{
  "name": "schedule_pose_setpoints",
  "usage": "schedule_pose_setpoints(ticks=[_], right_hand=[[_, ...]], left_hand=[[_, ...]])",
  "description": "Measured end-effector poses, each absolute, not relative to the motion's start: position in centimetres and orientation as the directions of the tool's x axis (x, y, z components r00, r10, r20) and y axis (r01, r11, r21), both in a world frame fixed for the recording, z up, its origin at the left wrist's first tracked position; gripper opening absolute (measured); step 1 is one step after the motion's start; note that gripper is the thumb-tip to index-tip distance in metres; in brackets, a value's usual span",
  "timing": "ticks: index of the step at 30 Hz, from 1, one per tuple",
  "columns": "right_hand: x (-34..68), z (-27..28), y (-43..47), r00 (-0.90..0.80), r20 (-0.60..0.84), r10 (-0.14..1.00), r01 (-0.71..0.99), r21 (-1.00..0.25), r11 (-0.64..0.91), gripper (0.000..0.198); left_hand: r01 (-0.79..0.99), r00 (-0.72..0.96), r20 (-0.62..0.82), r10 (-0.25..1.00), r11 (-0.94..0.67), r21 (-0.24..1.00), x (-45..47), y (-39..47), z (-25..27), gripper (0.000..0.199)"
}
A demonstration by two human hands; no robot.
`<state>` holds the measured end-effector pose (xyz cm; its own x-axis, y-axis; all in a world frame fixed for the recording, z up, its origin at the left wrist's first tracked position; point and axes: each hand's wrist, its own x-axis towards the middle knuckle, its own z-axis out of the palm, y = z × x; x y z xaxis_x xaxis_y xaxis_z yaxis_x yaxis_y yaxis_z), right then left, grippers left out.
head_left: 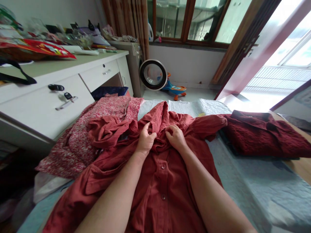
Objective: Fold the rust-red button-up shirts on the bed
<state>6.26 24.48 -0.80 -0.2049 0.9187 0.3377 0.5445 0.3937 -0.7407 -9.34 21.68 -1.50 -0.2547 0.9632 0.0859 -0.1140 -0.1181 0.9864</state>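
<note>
Left hand point(146, 139) and right hand point(176, 138) both pinching rust-red buttoned cloth shirt point(171, 181) near its collar point(156, 116); bunched red sleeve point(107, 129) left of shirt could crease if flattened crumpled.

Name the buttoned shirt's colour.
The shirt is plain brick red, best seen in the head view.

Through the rig I'm holding both bare forearms point(116, 187) slanted forward and inward. My left hand point(145, 139) is gripping, index finger stretching ahead; my right hand point(176, 136), nearby but apart, is pinching with bent fingers.
</note>
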Motion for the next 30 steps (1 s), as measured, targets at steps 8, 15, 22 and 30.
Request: schedule_pose_setpoints(ticks=[8,15,22,30], right_hand=[[6.3,-2.1,24.6,-0.316,0.388,0.866,0.764,-0.437,0.474,0.043],[6.9,-0.3,24.7,-0.192,0.542,0.818,0.700,-0.509,0.502,0.028],[6.5,0.7,24.1,-0.325,0.516,0.792,0.630,-0.507,0.589,0.032],[6.3,0.5,24.0,-0.391,0.467,0.793,0.547,-0.576,0.608,0.025]], left_hand=[[0.250,-0.318,0.328,0.890,-0.255,0.934,-9.6,21.4,-1.9,0.070],[0.406,-0.248,0.447,0.859,-0.327,0.853,-9.9,21.3,-1.5,0.068],[0.582,-0.165,0.528,0.833,-0.350,0.734,-9.8,20.8,-0.7,0.059],[0.775,-0.052,0.556,0.829,-0.318,0.546,-9.3,20.2,0.1,0.034]])
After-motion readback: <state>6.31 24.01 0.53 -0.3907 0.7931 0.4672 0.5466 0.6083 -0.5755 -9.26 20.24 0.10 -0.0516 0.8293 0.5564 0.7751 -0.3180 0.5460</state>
